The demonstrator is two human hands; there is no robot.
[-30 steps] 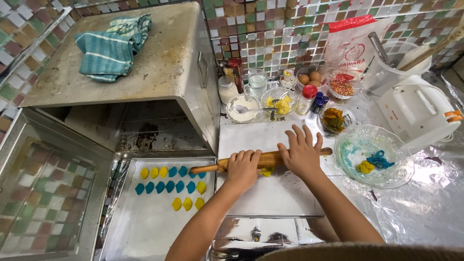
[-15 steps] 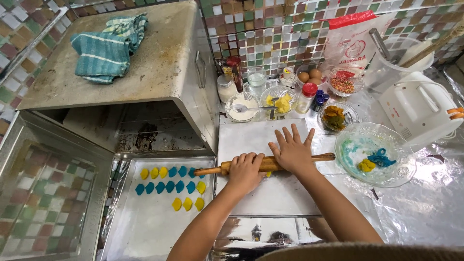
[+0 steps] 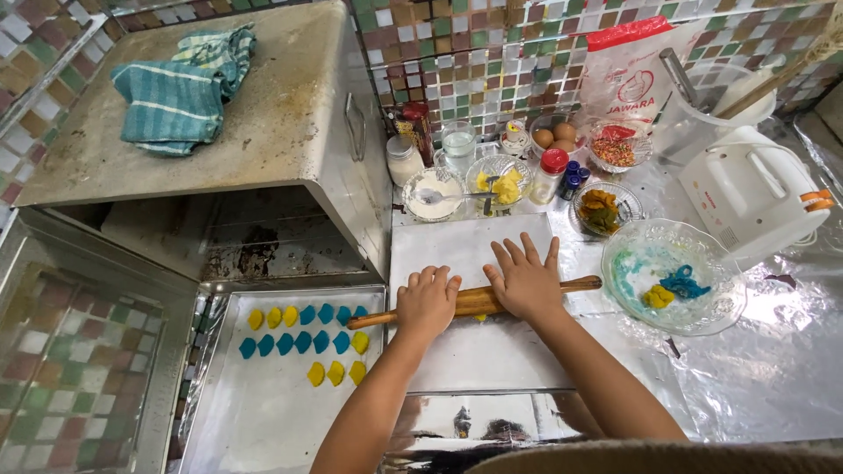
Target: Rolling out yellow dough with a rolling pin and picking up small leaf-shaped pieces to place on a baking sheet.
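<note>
In the head view, both hands are pressing flat on a wooden rolling pin (image 3: 474, 301) that is lying across a white rolling board (image 3: 474, 351) at the front edge of the tabletop (image 3: 773, 369). The left hand (image 3: 428, 301) is resting on the left part of the pin with fingers loosely together. The right hand (image 3: 525, 281) is lying on the middle of it with fingers spread wide. Neither hand is closing around the pin; the palms are only pushing on top.

Compared with a second ago, the pin is now nearer to the person, and the hands have come back with it. This looks like the return half of a rolling stroke. A small piece of yellow dough (image 3: 480, 318) is just showing under the pin, so I judge the flattening is still going on.

To the left of the board, a metal baking tray (image 3: 263, 421) is carrying rows of small yellow and blue dough pieces (image 3: 303, 329), unchanged. Near the right edge of the tabletop, a glass bowl (image 3: 674, 277) is holding blue and yellow dough, and a white hand mixer (image 3: 751, 193) is lying behind it. An open metal oven box (image 3: 219, 140) with a striped cloth (image 3: 180, 88) on top is standing at the back left.
</note>
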